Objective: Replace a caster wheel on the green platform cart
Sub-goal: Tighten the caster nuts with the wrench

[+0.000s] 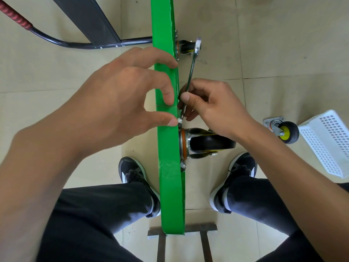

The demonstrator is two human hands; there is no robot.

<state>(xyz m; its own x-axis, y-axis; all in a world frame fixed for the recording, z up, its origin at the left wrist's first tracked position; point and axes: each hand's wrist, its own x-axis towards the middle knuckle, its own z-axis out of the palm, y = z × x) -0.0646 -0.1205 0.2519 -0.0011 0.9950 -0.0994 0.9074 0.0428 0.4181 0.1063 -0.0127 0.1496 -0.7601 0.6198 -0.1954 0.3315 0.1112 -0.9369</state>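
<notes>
While the green platform cart (167,129) stands on its edge between the person's feet, the left hand (120,103) drapes over the deck, fingers curled on top, thumb tip pressing a small bolt head. Just right, the right hand (213,108) pinches a slim silver metal wrench (192,67) beside the mounted black caster wheel (209,143). Far right, a spare black-and-yellow caster (283,130) lies by a white perforated plastic basket (326,144).
</notes>
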